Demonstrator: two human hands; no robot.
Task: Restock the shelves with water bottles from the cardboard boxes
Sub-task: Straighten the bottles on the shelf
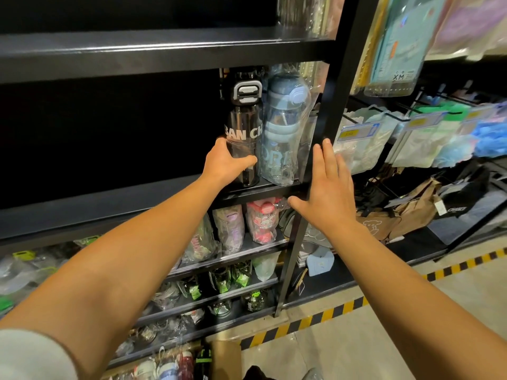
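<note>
A black water bottle (pixel 245 124) with white lettering and a grey clasp lid stands upright at the right end of a black shelf (pixel 153 200). My left hand (pixel 225 161) grips its lower body, thumb across the front. Right beside it stands a blue bottle (pixel 282 133) wrapped in clear plastic. My right hand (pixel 323 187) is spread flat with straight fingers in front of the black shelf post (pixel 330 113), holding nothing. A cardboard box (pixel 226 359) shows at the bottom edge, on the floor.
The lower shelves hold wrapped bottles in pink (pixel 260 220), clear and green (pixel 241 275). To the right, hooks carry packaged goods (pixel 365 138) and bags (pixel 411 212) sit low. A yellow-black stripe (pixel 340 308) marks the floor along the rack's foot. The shelf left of the black bottle is dark and bare.
</note>
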